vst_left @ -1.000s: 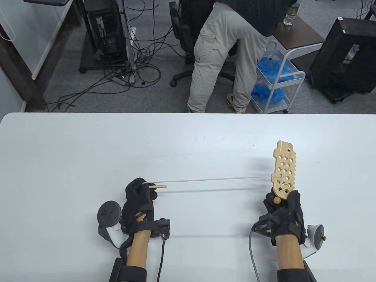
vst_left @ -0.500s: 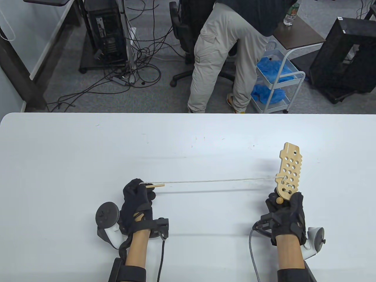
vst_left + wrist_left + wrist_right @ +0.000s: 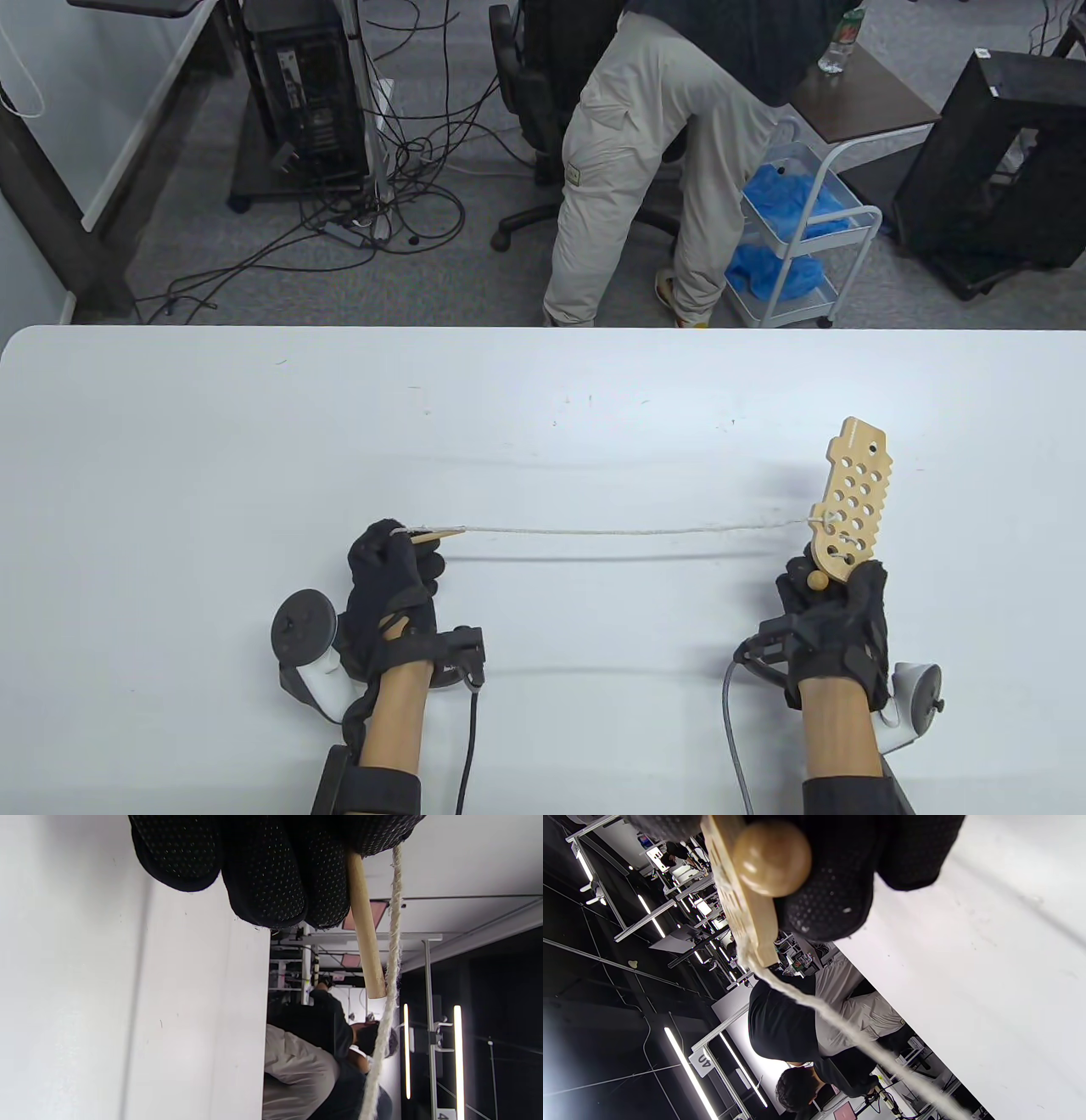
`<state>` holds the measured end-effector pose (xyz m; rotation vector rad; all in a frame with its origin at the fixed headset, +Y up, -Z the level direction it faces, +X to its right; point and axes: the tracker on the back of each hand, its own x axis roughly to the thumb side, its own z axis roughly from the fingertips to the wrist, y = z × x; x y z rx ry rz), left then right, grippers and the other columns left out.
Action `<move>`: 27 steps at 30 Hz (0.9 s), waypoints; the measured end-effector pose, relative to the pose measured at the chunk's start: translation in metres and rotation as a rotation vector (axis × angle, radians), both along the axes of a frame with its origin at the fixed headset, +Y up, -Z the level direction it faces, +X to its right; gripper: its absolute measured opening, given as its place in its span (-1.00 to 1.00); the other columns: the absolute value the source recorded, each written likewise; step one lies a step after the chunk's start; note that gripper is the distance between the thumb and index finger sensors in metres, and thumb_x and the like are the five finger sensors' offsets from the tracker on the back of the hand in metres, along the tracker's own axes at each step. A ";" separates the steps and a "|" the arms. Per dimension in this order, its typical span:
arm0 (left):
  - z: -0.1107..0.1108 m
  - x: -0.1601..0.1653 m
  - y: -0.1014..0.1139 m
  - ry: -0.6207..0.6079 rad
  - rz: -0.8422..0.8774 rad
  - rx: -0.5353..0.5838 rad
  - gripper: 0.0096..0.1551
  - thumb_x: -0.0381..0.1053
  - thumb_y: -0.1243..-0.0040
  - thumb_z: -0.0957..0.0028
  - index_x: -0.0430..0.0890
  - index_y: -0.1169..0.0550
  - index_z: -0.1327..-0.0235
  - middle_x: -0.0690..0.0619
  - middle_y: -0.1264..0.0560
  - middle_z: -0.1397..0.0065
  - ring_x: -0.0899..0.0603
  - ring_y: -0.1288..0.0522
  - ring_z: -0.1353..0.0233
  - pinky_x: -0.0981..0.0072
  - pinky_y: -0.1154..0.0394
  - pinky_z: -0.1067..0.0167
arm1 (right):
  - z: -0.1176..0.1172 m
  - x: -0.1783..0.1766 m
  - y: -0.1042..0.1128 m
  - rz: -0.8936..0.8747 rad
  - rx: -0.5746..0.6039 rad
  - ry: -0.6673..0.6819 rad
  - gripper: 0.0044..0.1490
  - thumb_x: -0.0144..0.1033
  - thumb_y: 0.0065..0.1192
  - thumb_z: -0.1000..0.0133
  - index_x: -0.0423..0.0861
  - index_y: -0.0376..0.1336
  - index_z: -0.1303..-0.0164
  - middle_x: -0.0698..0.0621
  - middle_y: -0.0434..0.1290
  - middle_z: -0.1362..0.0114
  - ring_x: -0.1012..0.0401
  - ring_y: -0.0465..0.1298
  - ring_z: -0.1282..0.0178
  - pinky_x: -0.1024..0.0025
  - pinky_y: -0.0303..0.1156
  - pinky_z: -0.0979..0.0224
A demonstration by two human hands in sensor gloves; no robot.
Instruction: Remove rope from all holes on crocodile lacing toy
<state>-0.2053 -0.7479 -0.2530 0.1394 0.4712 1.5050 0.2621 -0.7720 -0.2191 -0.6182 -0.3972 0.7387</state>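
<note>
Table view: rope [image 3: 628, 531] spans left hand [image 3: 392, 586] to crocodile [image 3: 855, 501].

My right grip [image 3: 836, 598] covers the crocodile board's [image 3: 857, 501] lower end; I can't tell which holes the rope [image 3: 628, 531] threads.

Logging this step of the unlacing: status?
Left hand pinches the wooden needle; right hand grips the crocodile board. Rope spans between them, still threaded through the board's lower holes. Nothing in the way.
</note>
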 end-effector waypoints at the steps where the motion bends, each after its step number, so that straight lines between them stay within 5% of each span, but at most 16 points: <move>1: 0.000 0.000 0.000 0.000 0.003 -0.001 -0.54 0.18 0.00 -0.21 0.24 -0.30 -0.37 0.24 -0.62 -0.19 0.09 -0.63 -0.11 0.13 -0.58 -0.19 | -0.001 0.001 -0.001 0.000 0.000 0.001 -0.36 0.00 0.07 -0.12 -0.16 0.24 -0.26 -0.15 0.53 -0.18 0.05 0.62 0.00 -0.06 0.44 -0.27; 27: -0.005 0.017 0.014 -0.074 -0.156 0.079 -0.55 0.17 -0.08 -0.17 0.21 -0.39 -0.32 0.19 -0.66 -0.12 0.05 -0.65 -0.06 0.07 -0.58 -0.16 | -0.010 -0.037 0.010 0.242 0.017 0.203 -0.36 -0.04 0.15 -0.09 -0.23 0.30 -0.21 -0.22 0.57 -0.12 0.00 0.64 0.07 -0.11 0.44 -0.20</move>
